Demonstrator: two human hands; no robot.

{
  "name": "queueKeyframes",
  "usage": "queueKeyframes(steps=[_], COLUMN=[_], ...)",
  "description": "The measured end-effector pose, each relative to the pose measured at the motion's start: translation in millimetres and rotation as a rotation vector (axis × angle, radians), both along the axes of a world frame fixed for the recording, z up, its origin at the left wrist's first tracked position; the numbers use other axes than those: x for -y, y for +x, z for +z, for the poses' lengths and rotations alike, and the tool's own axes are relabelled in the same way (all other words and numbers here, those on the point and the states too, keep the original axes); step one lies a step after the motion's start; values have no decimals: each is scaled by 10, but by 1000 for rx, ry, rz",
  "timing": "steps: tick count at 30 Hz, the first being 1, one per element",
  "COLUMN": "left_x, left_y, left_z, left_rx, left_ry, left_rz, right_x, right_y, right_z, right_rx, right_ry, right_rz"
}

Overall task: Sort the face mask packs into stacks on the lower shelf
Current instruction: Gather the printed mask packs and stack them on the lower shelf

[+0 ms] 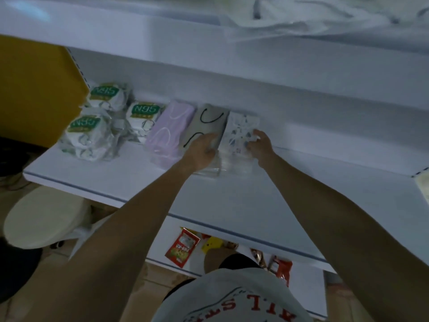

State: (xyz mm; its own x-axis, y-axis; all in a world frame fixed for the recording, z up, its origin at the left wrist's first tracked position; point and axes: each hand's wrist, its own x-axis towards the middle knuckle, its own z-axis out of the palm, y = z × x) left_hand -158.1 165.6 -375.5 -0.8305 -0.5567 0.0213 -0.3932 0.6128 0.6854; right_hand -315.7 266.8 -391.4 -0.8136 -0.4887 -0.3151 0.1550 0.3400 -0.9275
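On the white shelf [232,201] lie several mask packs in a row. A purple pack [169,131] sits left of a grey pack with black ear loops [209,122]. Right of that lies a white patterned pack [241,133]. My left hand [204,147] grips the right edge of the grey pack, fingers curled over it. My right hand [260,142] pinches the right side of the white patterned pack. At the far left are three white N95 packs with green labels [90,135], [106,96], [144,117].
A shelf board [301,73] overhangs above, with crumpled clear plastic [325,19] on top. A yellow panel [34,89] stands at the left. Below the shelf are red snack packets [182,247] and a pale round stool [44,219].
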Motion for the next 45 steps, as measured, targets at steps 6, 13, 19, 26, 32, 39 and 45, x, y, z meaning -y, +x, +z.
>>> queueKeyframes(steps=[6, 13, 19, 26, 32, 39, 45], left_x=[46, 18, 2, -46, -66, -527, -1036], left_y=[-197, -231, -181, -147, 105, 895, 1529], left_z=[-313, -295, -220, -210, -119, 7, -46], left_rx=[166, 215, 272, 274, 59, 15, 52], left_ry=[-317, -446, -425, -397, -303, -203, -63], left_rz=[-139, -74, -109, -67, -100, -78, -182], right_x=[26, 52, 10, -75, -281, -801, -1487], right_y=[-37, -14, -58, -80, 227, 1129, 1954], right_z=[-184, -112, -75, -38, 188, 221, 185], right_rx=[-154, -210, -252, -318, -585, -651, -612], right_ry=[117, 214, 222, 203, 229, 167, 156], right_rz=[20, 141, 220, 239, 303, 432, 454])
